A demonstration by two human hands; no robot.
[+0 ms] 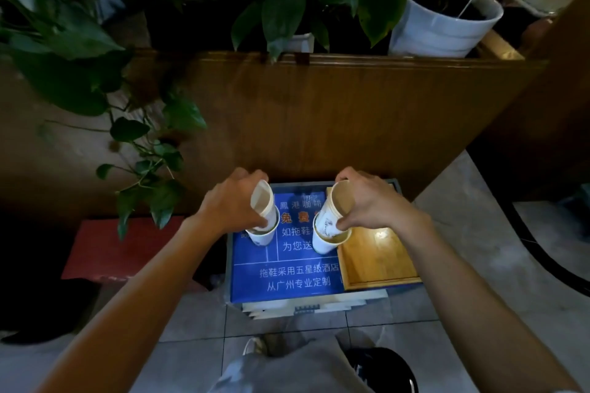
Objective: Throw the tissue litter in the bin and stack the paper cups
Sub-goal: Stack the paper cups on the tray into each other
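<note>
Stacking under way: hands, left [234, 201] and right [367, 201], each grip a tilted cup [262, 201] entering standing cups [329, 241] at twelve o'clock; next, straighten and press.

The paper cups [262, 234] look matt white on the outside, with a duller tan lining inside the tilted one [343, 201]. The wooden tray [380, 260] has a smooth, lacquered finish that catches a bright glare. The blue sign board [287, 277] beneath reads as smooth printed plastic or laminate with a slight sheen. The partition [319, 112] behind is varnished brown wood. The white plant pot [443, 29] looks glossy, the floor tiles [198, 322] smooth and grey.
</note>
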